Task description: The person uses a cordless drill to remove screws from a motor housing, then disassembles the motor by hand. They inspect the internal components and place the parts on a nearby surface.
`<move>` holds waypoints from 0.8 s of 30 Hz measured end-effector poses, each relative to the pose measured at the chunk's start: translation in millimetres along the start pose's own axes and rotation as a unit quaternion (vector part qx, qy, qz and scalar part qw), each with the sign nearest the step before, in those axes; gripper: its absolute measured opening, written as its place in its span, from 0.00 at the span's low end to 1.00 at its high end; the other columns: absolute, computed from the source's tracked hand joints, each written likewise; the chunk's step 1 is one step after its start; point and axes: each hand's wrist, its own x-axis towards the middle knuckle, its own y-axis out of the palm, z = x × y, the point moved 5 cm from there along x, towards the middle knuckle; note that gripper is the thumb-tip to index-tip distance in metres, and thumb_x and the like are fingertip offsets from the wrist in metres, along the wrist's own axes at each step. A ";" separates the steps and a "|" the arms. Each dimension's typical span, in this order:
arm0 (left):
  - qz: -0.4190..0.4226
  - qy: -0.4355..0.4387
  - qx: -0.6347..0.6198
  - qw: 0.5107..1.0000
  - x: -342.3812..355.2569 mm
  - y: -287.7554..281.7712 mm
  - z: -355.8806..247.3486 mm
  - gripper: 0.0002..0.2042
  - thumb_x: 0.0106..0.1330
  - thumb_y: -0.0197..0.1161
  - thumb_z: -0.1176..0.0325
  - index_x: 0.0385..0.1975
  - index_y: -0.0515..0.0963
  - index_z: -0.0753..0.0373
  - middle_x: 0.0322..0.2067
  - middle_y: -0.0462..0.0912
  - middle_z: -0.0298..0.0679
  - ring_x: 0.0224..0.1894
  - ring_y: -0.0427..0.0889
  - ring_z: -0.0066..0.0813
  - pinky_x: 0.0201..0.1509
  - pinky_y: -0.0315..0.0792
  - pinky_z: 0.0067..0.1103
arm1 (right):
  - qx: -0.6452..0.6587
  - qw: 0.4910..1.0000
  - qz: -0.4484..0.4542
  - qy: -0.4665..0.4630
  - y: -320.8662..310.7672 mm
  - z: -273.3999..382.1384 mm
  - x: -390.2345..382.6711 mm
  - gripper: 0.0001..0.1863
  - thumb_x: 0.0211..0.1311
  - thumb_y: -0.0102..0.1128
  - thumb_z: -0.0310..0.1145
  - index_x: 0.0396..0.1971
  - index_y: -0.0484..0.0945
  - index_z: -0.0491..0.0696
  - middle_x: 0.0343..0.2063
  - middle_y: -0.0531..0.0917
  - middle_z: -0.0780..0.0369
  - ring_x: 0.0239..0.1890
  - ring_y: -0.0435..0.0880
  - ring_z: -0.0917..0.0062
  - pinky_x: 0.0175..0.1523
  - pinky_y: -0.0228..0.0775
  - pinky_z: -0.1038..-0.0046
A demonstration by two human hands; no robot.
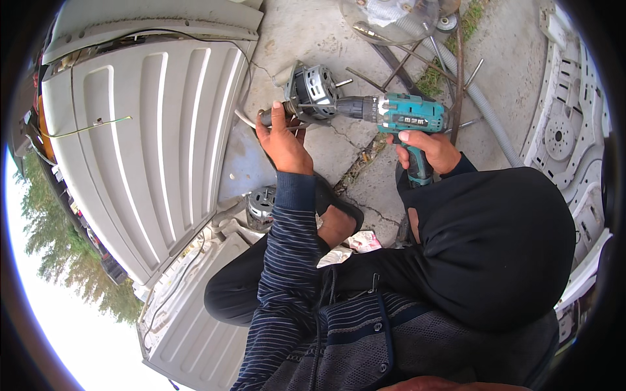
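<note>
My right hand (pixel 428 151) is closed around the grip of a teal and black cordless drill (pixel 411 113), which points left. From its chuck (pixel 357 108) a thin bit runs along the near side of an electric motor (pixel 313 86) with a silver vented housing and a shaft. At the far end of the bit, my left hand (pixel 287 144) pinches a dark cylindrical piece (pixel 267 118); its exact kind is unclear. The fingers of that hand partly cover where the piece, the bit and the motor meet.
A second motor (pixel 261 203) lies beside my left leg. Ribbed white appliance panels (pixel 150 150) stand at the left. Metal rods and a grey corrugated hose (pixel 492 117) lie at the far right, near a perforated white metal frame (pixel 557 140). The concrete (pixel 385 208) is cracked.
</note>
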 end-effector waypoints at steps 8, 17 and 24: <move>0.080 0.012 -0.039 0.996 14.0 -2.2 0.7 0.29 0.72 0.71 0.61 0.68 0.65 0.58 0.44 0.84 0.40 0.41 0.85 0.33 0.47 0.83 0.35 | 0.037 0.999 0.022 -0.005 -8.3 22.6 13.2 0.21 0.72 0.59 0.41 0.48 0.79 0.35 0.22 0.81 0.61 0.21 0.81 0.77 0.29 0.75 0.73; 0.103 0.015 0.030 0.994 13.1 -7.7 -8.2 0.19 0.76 0.66 0.61 0.60 0.72 0.61 0.40 0.84 0.38 0.40 0.86 0.34 0.49 0.85 0.35 | 0.019 0.989 0.067 0.133 -23.3 31.5 31.6 0.15 0.70 0.63 0.41 0.38 0.79 0.41 0.19 0.80 0.64 0.17 0.80 0.78 0.26 0.74 0.74; 0.115 0.004 0.030 0.993 17.7 -11.4 -7.8 0.18 0.76 0.65 0.61 0.60 0.73 0.61 0.36 0.85 0.37 0.34 0.85 0.30 0.44 0.85 0.32 | -0.079 0.989 0.063 0.105 -13.3 41.3 28.6 0.12 0.69 0.64 0.36 0.37 0.79 0.41 0.19 0.80 0.65 0.19 0.80 0.79 0.28 0.73 0.75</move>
